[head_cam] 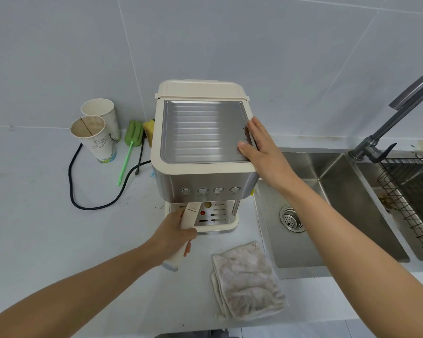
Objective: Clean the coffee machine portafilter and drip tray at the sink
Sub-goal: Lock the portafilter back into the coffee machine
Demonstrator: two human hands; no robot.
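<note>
A cream and steel coffee machine [200, 132] stands on the white counter beside the sink. My left hand [172, 234] is closed around the cream portafilter handle [187, 219], which sticks out from under the machine's front; the portafilter head is hidden beneath the button panel. My right hand [260, 147] lies flat on the machine's top right edge, fingers spread, thumb on the ribbed steel top. The slotted drip tray [217, 219] sits in the machine's base, with a red float showing.
A stained folded cloth [247, 279] lies on the counter in front. To the right is a steel sink [310, 215] with a strainer drain, a dark faucet [386, 123] and a wire rack [415, 201]. On the left stand two paper cups [95, 135], a green brush [131, 145] and a black cord [83, 189].
</note>
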